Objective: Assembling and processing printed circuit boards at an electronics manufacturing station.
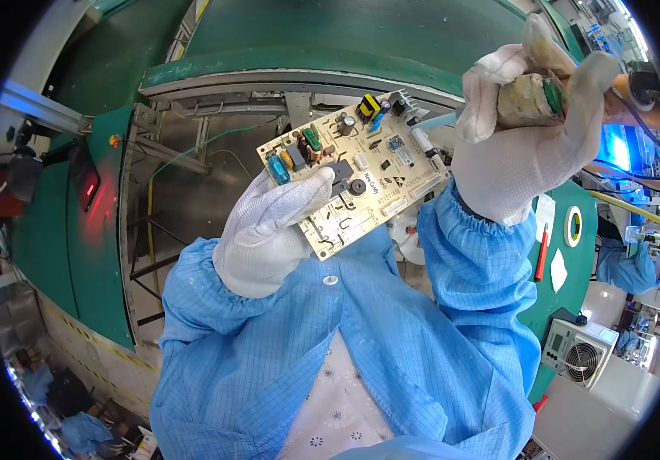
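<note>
In front of my chest, my left hand, in a white glove, grips the left edge of a cream circuit board, thumb on top. The board lies tilted, its component side up, with capacitors, a yellow-and-black transformer and black chips. My right hand, also gloved in white, is raised beyond the board's right end. Its fingers are curled round a stubby, worn beige-wrapped object with a green part; its kind I cannot make out. A pale blue strip shows between that hand and the board.
Beyond the board runs a green-topped bench with a metal edge. Another green surface stands at left, carrying a dark device with a red light. At right, a green table holds a red pen, a tape roll and a white fan unit.
</note>
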Available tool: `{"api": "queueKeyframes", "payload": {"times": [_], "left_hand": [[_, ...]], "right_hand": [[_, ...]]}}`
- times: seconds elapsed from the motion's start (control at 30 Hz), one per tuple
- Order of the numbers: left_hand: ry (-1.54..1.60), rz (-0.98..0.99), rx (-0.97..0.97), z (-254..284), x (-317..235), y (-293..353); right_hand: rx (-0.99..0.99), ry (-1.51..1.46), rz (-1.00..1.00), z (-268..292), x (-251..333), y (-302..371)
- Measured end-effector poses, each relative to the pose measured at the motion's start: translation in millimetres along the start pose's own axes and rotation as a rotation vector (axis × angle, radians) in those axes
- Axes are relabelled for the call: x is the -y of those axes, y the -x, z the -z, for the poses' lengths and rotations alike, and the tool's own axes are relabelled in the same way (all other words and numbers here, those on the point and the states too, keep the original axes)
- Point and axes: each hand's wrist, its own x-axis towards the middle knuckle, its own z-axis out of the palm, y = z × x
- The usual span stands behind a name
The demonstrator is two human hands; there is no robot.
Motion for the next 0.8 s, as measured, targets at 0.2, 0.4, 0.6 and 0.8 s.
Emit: {"api": "queueKeyframes", "payload": {"times": [0.2,0.4,0.6,0.8], "left_hand": [[-1.057,-0.72,0.163,24.7,9.1,-2.2],[0.384,-0.065,0.124,7.8,-1.3,-3.7],[-0.061,-0.355,0.032,12.8,9.3,-0.9],[0.172,-0.215,0.051,12.3,4.5,-0.3]], "right_hand": [[-0.15,0.26,-0.309,-16.5,40.6,-4.2],[0.223,-0.308,-0.261,17.3,22.3,-4.4],[0.214,-0.393,-0.204,5.1,20.6,-1.9],[-0.117,0.12,-0.423,-13.8,49.9,1.6]]}}
